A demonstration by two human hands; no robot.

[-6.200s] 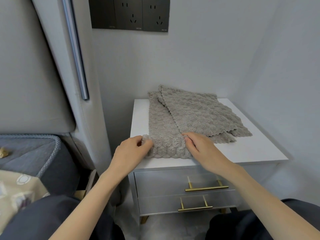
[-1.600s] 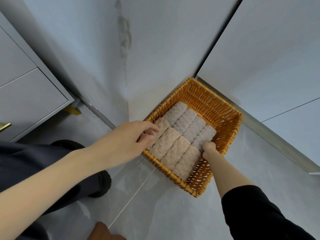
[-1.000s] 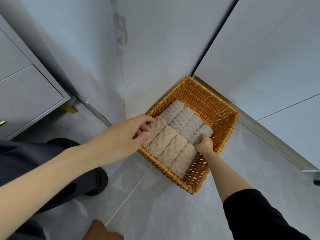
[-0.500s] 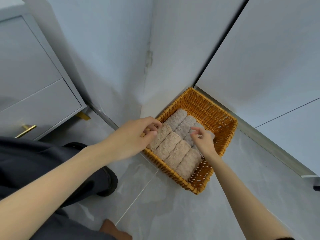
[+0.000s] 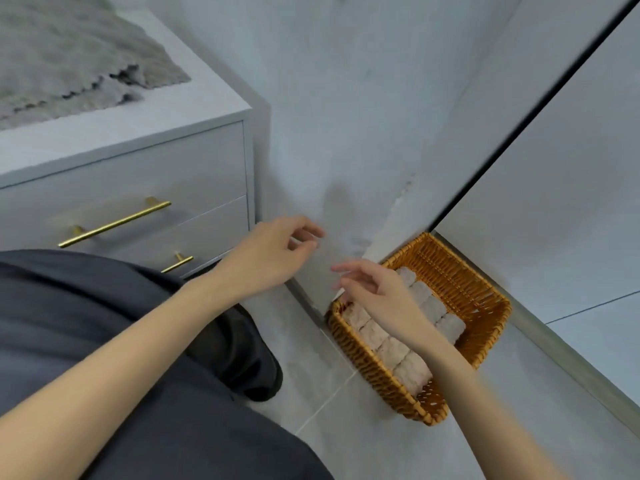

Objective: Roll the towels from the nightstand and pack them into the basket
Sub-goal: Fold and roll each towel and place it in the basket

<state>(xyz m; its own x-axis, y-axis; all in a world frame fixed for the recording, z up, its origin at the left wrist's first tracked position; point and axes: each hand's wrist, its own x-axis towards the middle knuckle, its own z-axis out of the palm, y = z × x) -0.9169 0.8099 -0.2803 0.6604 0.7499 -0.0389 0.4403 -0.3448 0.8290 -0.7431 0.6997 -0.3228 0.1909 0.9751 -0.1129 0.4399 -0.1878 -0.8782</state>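
While both hold nothing, the right hand [image 5: 375,294] hovers loose-fingered over the basket [image 5: 486,284], where rolled towels [image 5: 389,349] lie in two rows. The left hand [image 5: 277,254], fingers slackly curled, hangs at its ten o'clock. The flat towels [image 5: 69,64] lie on the table [image 5: 145,109] toward eleven o'clock, nearer the left hand; their long axis is too blurred to tell.

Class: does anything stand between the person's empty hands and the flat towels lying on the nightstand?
Nothing visible. The towels lie uncovered on top of the nightstand, up and left of the left hand and right hand; only open air lies between.
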